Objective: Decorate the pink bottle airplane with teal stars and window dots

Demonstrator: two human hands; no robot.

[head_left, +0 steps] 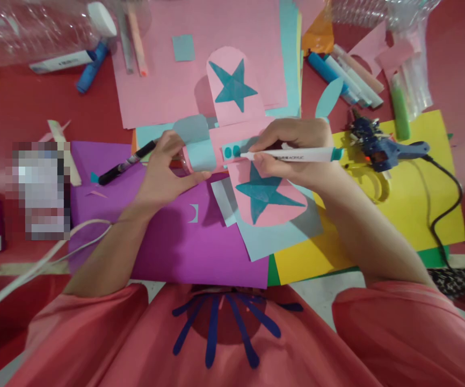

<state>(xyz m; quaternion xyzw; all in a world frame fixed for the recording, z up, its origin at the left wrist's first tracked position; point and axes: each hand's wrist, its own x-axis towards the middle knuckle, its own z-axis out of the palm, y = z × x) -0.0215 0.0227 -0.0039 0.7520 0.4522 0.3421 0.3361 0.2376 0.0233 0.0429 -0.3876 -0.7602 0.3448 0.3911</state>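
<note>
"What's the surface?"
"Red tabletop (57,107), purple paper (200,252) by its near edge, yellow paper (409,217) rightward."
"Hands?"
"Left hand (164,174) clasps the paper model (238,130), in from that edge; right hand (303,134) grips a marker (311,155), tip on the model."

The pink paper model (254,127) lies crosswise, its far wing (228,60) and near wing (278,212) rounded at the ends, each bearing a teal five-pointed star. Light blue paper (202,156) covers its left part, with a rounded flap (192,129) of the same color above. A pale blue strip (246,145) on the body carries two teal dots (227,153) side by side. The white marker (305,155) lies almost level, teal end to the right, tip at the right-hand dot.
</note>
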